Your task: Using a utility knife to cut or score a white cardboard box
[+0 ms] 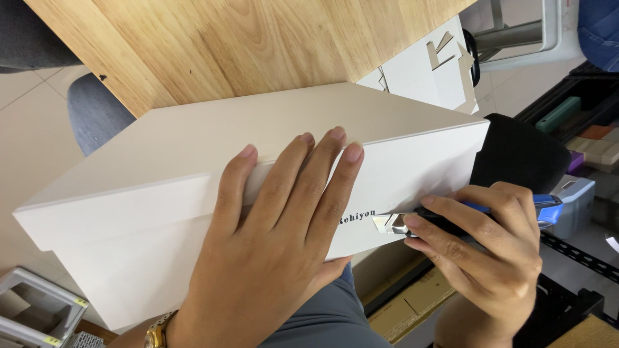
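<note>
- White box (193, 174): we steady one lidded box, jutting off the wooden table (213, 45) edge, over our lap.
- Our left hand (271, 258) lies flat, fingers spread, on its side wall.
- Our right hand (487, 248) is closed round one blue utility knife (451, 219), blade at the lid's edge.
- Cluttered shelving crowds the right; tiled floor opens left.

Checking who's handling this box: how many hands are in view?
2. The left hand lies flat on the white box; the right hand grips a blue-handled knife at the box's side.
</note>
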